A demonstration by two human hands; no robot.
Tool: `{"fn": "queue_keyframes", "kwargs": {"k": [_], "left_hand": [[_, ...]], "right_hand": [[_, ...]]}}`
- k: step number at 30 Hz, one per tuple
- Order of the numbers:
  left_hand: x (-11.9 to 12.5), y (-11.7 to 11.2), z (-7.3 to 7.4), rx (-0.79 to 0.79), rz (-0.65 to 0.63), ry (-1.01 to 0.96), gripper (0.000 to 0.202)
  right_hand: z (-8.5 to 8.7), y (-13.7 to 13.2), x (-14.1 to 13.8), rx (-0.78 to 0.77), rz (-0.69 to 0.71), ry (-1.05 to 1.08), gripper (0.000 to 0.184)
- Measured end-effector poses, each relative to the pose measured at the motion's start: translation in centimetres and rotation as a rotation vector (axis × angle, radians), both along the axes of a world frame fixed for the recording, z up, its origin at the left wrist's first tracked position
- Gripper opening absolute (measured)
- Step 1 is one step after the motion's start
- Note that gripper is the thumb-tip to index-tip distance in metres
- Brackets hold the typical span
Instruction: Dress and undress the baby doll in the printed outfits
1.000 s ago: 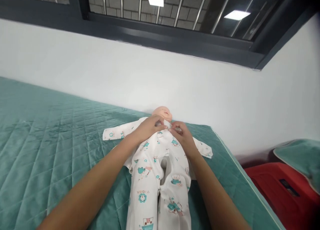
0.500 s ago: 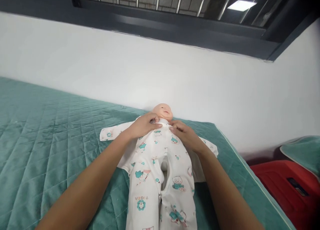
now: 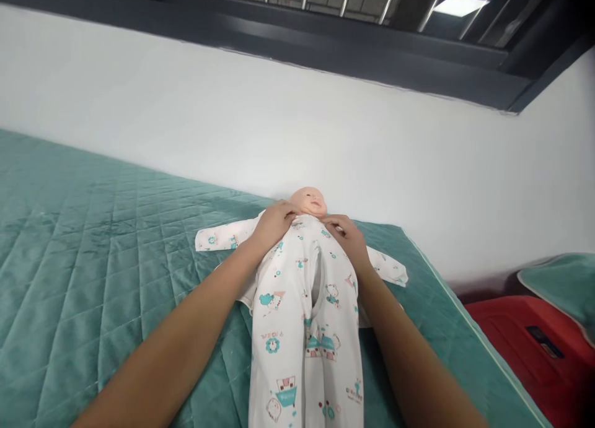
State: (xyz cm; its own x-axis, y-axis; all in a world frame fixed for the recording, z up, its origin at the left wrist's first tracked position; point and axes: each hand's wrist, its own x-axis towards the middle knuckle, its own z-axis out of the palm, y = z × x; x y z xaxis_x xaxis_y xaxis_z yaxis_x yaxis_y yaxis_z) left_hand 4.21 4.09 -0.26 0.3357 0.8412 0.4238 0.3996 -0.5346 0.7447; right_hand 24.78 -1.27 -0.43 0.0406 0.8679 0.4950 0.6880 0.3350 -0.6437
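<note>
White printed trousers (image 3: 295,319) lie over a doll (image 3: 309,202), already reaching its chin between outspread sleeves (image 3: 223,236); the left hand (image 3: 276,222) and right hand (image 3: 348,236) pinch their upper edge, release pending; green quilted bedding (image 3: 116,261) beneath.

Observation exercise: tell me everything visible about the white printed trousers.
The white trousers look like soft cloth, printed with teal and pinkish cartoon motifs. Lightly creased, they lie lengthwise over a matching long-sleeved top, upper end just below the doll's head, legs running towards the camera and out of frame. A narrow gap shows at the crotch. The left hand and right hand touch that upper end, one at each side; their grip is unclear.
</note>
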Motion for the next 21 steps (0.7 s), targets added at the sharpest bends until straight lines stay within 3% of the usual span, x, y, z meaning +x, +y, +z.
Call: {"fn": "queue_keyframes", "kwargs": {"k": [7,10,13,17,21], "left_hand": [[-2.8,-3.3,-0.7,0.189,0.02,0.171,0.029],[-4.8,-5.9,-1.8,0.28,0.107,0.279,0.034],[-6.6,-8.9,-3.3,0.333,0.116,0.407,0.041],[-8.1,-13.6,-4.5,0.337,-0.029,0.481,0.039],[-8.7,-17.4,-4.0,0.316,-0.183,0.483,0.037]], "right_hand": [[-1.0,-4.8,0.5,-0.079,0.146,0.124,0.038],[-1.5,-8.0,0.2,-0.092,0.141,0.118,0.05],[-2.0,-11.5,-0.5,-0.076,0.104,0.038,0.057],[-2.8,-16.2,-1.8,-0.109,0.037,-0.109,0.046],[-3.1,-19.9,-2.7,-0.12,0.042,-0.324,0.037]]}}
